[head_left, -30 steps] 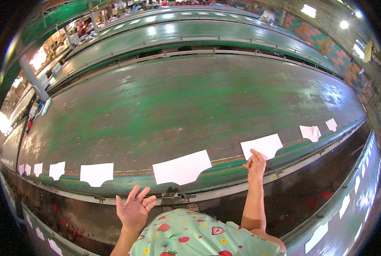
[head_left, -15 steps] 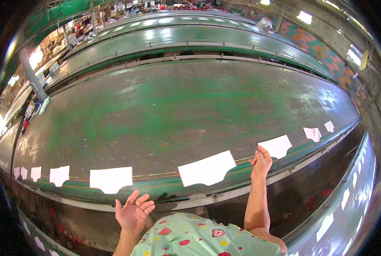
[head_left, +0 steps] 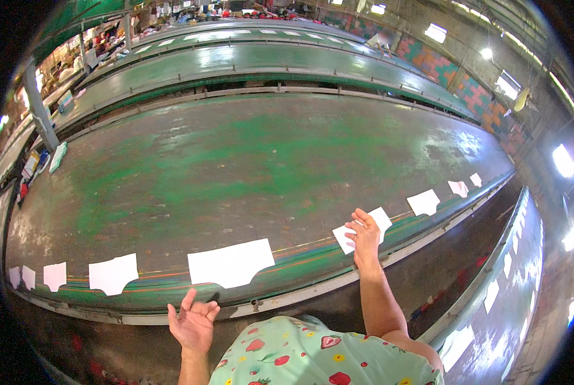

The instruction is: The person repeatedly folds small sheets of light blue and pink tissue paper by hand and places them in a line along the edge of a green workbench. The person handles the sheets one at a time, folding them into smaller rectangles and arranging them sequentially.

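Observation:
My right hand (head_left: 365,239) reaches over a white flat cut piece (head_left: 381,221) near the table's front edge and covers its middle. Its fingers look apart; whether they touch the piece I cannot tell. My left hand (head_left: 193,322) is raised palm up in front of the edge, fingers spread, holding nothing. Nearest to it lies another white piece (head_left: 230,262), with a straight back edge and a narrowed front like a briefs panel. More such pieces lie in a row along the long green table (head_left: 235,160), including one (head_left: 112,274) to the left and one (head_left: 423,202) to the right.
A metal rail (head_left: 300,300) runs along the table's front edge. To the right stands another long table (head_left: 492,321) bearing white pieces. Further long tables (head_left: 235,58) extend behind. A post (head_left: 38,109) rises at the far left. A person (head_left: 380,42) is far back.
My viewpoint has shifted left along the table. My right hand has left one white piece and is now over the piece to its left. My left hand stays raised and spread.

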A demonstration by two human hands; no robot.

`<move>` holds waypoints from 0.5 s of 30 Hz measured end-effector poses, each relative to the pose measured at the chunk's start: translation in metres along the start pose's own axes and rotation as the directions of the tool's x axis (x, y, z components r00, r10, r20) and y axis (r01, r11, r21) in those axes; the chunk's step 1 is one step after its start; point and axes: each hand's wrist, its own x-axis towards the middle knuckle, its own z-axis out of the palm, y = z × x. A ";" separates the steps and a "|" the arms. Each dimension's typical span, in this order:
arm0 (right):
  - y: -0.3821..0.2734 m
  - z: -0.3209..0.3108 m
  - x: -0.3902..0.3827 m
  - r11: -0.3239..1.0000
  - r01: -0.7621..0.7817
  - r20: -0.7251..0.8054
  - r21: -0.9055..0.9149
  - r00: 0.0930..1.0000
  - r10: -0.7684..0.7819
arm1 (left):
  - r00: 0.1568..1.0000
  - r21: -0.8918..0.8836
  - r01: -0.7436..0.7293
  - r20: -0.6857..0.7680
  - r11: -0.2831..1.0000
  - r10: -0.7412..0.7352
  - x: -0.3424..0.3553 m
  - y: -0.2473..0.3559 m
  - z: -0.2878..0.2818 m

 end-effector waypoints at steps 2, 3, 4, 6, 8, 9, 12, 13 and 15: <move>-0.010 0.009 -0.008 1.000 0.001 -0.007 -0.024 1.000 -0.001 | 0.993 -0.028 0.042 0.113 0.999 -0.039 0.004 0.006 -0.020; -0.014 0.012 -0.009 0.999 0.000 -0.011 -0.042 1.000 -0.001 | 0.986 -0.038 0.062 0.160 0.997 -0.055 0.003 0.006 -0.027; -0.016 0.015 -0.010 1.000 0.010 -0.014 -0.026 1.000 -0.010 | 0.994 0.049 0.048 0.094 0.998 -0.052 0.000 0.003 -0.032; -0.016 0.019 -0.009 1.000 -0.002 -0.055 0.011 0.998 0.003 | 0.999 0.242 0.036 -0.026 0.970 -0.030 -0.005 -0.001 -0.035; -0.008 0.022 -0.007 0.998 0.035 -0.031 0.049 0.999 -0.034 | 0.992 0.224 0.111 -0.090 0.968 -0.093 -0.012 -0.001 -0.030; -0.002 0.024 -0.008 0.998 0.026 -0.035 0.056 0.999 -0.024 | 0.990 0.236 0.124 -0.092 0.964 -0.105 -0.018 0.001 -0.026; 0.024 0.029 -0.008 0.981 -0.016 0.013 0.192 1.000 0.014 | 0.985 0.321 0.157 -0.113 0.934 -0.127 -0.028 0.013 -0.016; 0.032 0.030 -0.009 0.989 -0.009 0.035 0.145 0.999 0.004 | 0.985 0.372 0.168 -0.111 0.913 -0.136 -0.028 0.018 -0.013; 0.045 0.030 -0.008 0.984 -0.050 0.038 0.172 0.998 0.044 | 0.985 0.437 0.158 -0.129 0.885 -0.112 -0.032 0.025 -0.010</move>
